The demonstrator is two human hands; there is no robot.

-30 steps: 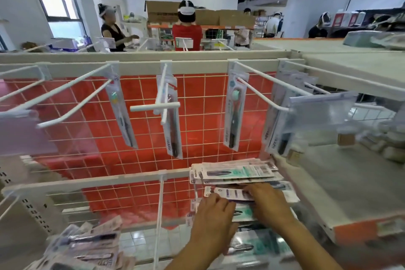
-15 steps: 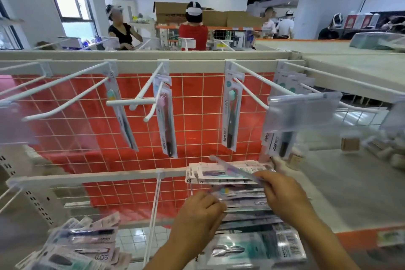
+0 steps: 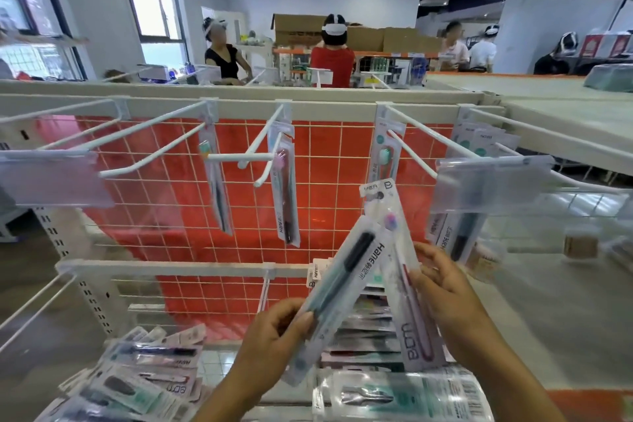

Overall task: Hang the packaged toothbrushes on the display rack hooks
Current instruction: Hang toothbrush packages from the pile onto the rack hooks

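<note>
Right hand grips a red toothbrush pack, long axis near upright w/ its hang hole at top, just below-left of a hook. Left hand grips a dark toothbrush pack, tilted up-right, so right looks nearer to hanging.
</note>
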